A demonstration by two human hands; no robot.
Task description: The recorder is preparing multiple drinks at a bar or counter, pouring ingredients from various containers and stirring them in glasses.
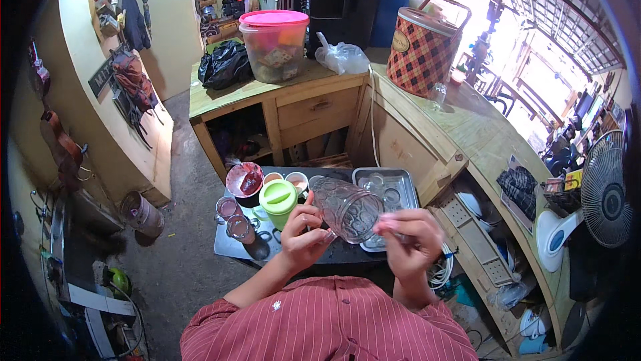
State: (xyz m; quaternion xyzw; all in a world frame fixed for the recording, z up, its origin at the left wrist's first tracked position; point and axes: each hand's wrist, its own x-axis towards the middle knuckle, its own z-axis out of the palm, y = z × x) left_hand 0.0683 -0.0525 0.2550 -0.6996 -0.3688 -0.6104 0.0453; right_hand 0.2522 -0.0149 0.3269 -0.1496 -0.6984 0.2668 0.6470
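Note:
A see-through dimpled glass pitcher (342, 206) lies tilted in front of my chest, its wide mouth toward my right. My left hand (302, 233) is closed around its handle side. At the pitcher's rim, my right hand (412, 239) is closed with fingertips pinched; whether the pink at the tips is a small thing or the fingers themselves is blurred. Just beyond my left hand stands a light green lidded jug (278, 199). Two glass mugs (240, 229) with a brownish drink are left of it. Behind the pitcher, a metal tray (408, 184) carries upturned glasses.
A red-stained bowl (244, 179) and small cups sit behind the green jug on the low table. On the wooden counter (467, 124) are a pink-lidded tub (274, 47), a black bag (226, 65), a plaid cooler (424, 51) and, far right, a fan (604, 187).

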